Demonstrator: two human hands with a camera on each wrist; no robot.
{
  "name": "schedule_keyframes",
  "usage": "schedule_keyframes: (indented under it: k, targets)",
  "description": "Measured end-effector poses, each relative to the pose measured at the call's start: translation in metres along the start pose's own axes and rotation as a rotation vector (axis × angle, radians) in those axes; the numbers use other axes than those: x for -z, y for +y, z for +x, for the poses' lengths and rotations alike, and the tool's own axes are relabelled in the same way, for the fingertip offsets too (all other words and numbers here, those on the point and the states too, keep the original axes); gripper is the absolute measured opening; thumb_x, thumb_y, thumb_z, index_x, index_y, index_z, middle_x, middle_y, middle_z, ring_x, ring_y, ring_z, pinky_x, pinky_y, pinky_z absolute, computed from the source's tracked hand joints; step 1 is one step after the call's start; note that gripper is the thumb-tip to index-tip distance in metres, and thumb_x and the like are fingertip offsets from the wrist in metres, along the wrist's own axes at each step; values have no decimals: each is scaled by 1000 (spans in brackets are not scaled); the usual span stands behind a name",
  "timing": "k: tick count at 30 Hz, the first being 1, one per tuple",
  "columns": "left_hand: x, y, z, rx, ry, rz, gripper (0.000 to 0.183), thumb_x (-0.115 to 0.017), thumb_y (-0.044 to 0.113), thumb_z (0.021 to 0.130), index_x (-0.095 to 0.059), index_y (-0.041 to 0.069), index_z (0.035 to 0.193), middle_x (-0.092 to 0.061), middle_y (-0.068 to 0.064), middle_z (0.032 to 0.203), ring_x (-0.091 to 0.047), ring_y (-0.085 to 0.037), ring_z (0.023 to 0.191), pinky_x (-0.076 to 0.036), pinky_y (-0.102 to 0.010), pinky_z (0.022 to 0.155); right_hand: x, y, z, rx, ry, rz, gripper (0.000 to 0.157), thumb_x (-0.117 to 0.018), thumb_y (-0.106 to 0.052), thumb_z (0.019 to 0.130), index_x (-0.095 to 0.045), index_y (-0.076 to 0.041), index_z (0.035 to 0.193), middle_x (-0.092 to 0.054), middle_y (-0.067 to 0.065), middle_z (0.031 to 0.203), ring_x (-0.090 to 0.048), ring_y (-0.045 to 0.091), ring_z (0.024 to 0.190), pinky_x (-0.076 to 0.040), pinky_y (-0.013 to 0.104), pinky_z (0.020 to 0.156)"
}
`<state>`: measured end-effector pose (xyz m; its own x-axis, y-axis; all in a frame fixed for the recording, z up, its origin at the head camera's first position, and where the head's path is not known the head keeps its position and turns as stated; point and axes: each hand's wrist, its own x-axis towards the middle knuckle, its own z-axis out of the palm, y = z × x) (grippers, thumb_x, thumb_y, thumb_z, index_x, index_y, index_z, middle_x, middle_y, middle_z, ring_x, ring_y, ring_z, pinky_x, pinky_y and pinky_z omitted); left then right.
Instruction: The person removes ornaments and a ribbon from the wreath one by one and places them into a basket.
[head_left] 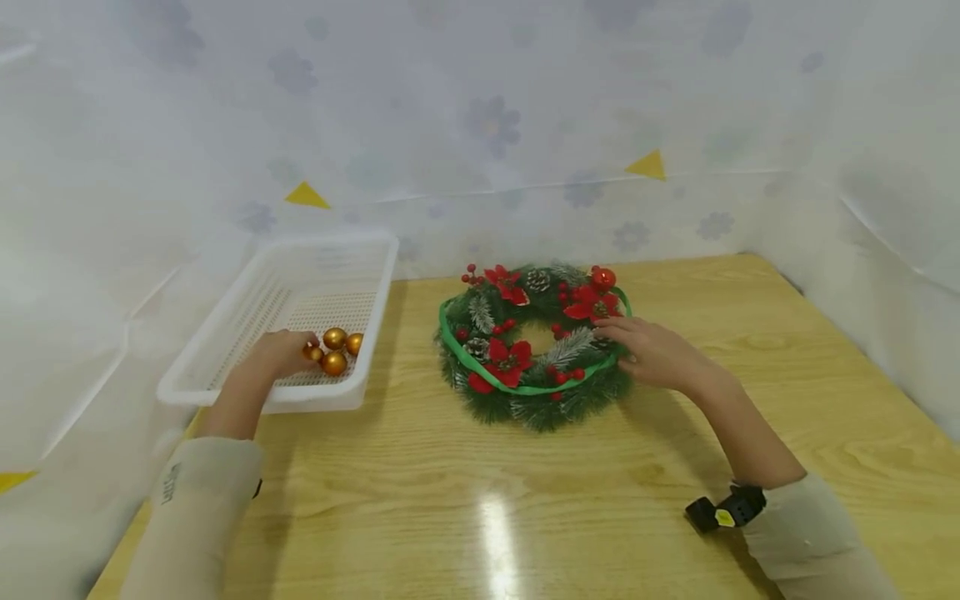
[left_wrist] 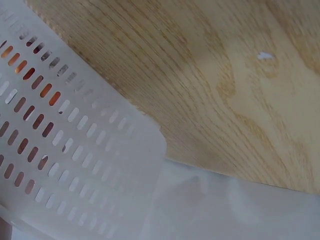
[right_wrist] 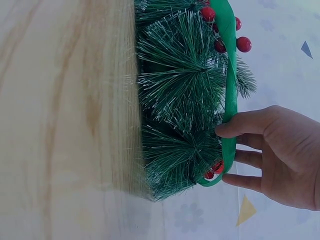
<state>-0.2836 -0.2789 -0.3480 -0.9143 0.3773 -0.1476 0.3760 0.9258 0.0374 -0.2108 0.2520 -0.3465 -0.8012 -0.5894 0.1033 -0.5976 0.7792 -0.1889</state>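
soft, even light, with one hard streak of glare on the tabletop point(head_left: 420, 500).
the head view is bright but slightly hazy, lit probably from overhead; faint shadows lie beside the white basket point(head_left: 381, 317) and near the right forearm point(head_left: 753, 433), and the gold balls point(head_left: 334, 363) carry small highlights. the left wrist view is dimmer and soft. the right wrist view looks bluish, its wood grain smeared, the wreath point(right_wrist: 185, 75) and green ribbon point(right_wrist: 231, 80) sharper.
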Motion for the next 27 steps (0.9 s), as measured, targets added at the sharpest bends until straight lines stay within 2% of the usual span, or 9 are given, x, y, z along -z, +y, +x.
schedule_keyframes:
  k: [7, 12, 17, 20, 23, 25, 27]
  targets:
    - [0, -1, -2, 12, -33, -89, 42, -66, 23, 84, -56, -6, 112, -61, -23, 102, -56, -41, 92, -45, -51, 77, -1, 0, 1, -12, 0, 1, 47, -60, 3, 82, -49, 5, 127, -42, 23, 133, -36, 43, 120, -37, 57, 90]
    - [0, -4, -3, -5, 26, -111, 43, -67, 21, 83, -55, -7, 113, -60, -23, 103, -56, -40, 92, -46, -51, 75, -2, -1, 1, -9, -2, 1, 46, -59, 3, 82, -50, 4, 127, -42, 23, 133, -37, 43, 120, -37, 57, 90]
    - [11, 3, -4, 10, 103, -53, 36, -62, 15, 86, -56, -7, 115, -59, -25, 107, -53, -43, 97, -43, -54, 81, -4, 0, 2, -10, -3, 4, 46, -59, 3, 82, -50, 4, 127, -42, 23, 133, -37, 43, 120, -37, 57, 89]
    - [24, 18, -4, 60, 172, -10, 35, -57, 14, 89, -55, -6, 117, -56, -26, 114, -46, -46, 107, -33, -58, 92, -3, 0, 2, -12, -1, 5, 46, -59, 3, 82, -50, 4, 127, -42, 22, 133, -36, 43, 121, -37, 58, 90]
    - [36, 41, -4, 77, 268, 34, 35, -57, 16, 90, -55, -4, 118, -53, -27, 119, -41, -45, 113, -26, -57, 98, -2, 0, 1, -14, -3, 3, 47, -59, 3, 82, -49, 4, 127, -41, 22, 133, -35, 43, 121, -36, 59, 90]
    - [43, 61, -2, 56, 335, 64, 35, -59, 17, 90, -56, -3, 118, -53, -25, 120, -41, -43, 115, -25, -54, 100, -2, 0, 2, -15, -4, 2, 47, -59, 3, 82, -49, 4, 128, -41, 22, 133, -35, 43, 121, -36, 59, 90]
    - [48, 83, 0, 6, 402, 108, 35, -62, 19, 88, -58, -1, 117, -55, -21, 119, -43, -40, 114, -26, -52, 101, -2, 0, 2, -15, -5, 1, 47, -59, 3, 82, -49, 4, 127, -41, 22, 134, -35, 43, 121, -36, 59, 89]
